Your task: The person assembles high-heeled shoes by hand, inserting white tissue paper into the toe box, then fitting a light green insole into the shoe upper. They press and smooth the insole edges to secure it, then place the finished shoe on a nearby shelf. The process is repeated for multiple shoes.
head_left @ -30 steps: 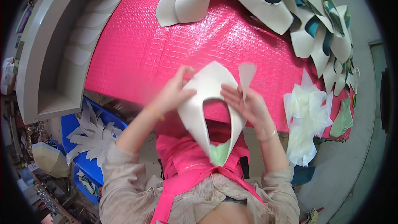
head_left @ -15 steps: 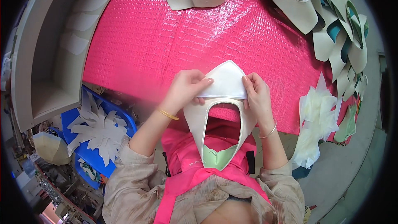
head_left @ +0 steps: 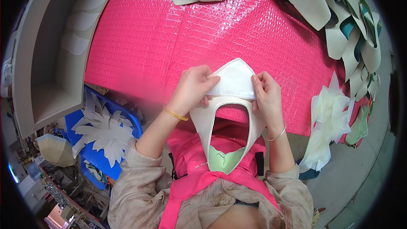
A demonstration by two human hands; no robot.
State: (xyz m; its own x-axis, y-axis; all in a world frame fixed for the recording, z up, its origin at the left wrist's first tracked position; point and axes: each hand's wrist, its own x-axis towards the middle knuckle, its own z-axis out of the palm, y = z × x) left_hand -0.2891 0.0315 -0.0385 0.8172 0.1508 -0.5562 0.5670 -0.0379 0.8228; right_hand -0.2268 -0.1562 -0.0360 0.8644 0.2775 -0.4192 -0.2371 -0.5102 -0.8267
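Left hand and right hand each pinch the white panel. Unreadable lettering marks the near pink apron

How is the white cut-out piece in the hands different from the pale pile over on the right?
The white cut-out piece has a big opening in it; the pale pile is many thin layers bunched together. The cut-out piece shows green at its near end; the pile is whitish and yellowish. The left hand and right hand hold the cut-out piece; neither touches the pile. Both are light-coloured with a pointed far tip.
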